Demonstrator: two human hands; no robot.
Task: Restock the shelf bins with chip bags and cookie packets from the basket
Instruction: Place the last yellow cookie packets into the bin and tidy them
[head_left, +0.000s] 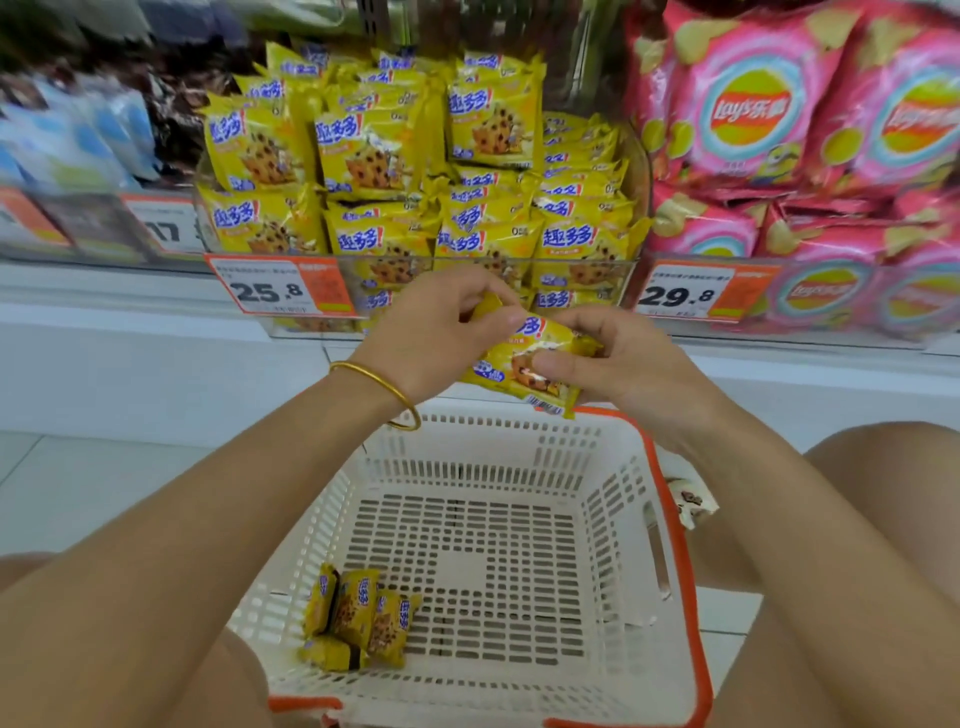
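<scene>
Both hands hold one yellow cookie packet (524, 364) above the far rim of the white basket (613, 519). My left hand (441, 332) pinches its upper left corner. My right hand (608, 358) grips its right side, thumb across the front. Several small yellow cookie packets (358, 618) lie in the basket's near left corner. Straight ahead, the clear shelf bin (587, 270) is stacked with the same yellow cookie packets (415, 171). To its right, pink chip bags (800, 130) fill the neighbouring bin.
Price tags 25.8 (280, 286) and 29.8 (685, 293) hang on the shelf front. Blurred blue and dark packs (78, 124) sit at the left. The basket has an orange rim (680, 571). My knees flank the basket, and a white shelf ledge (156, 332) runs below the bins.
</scene>
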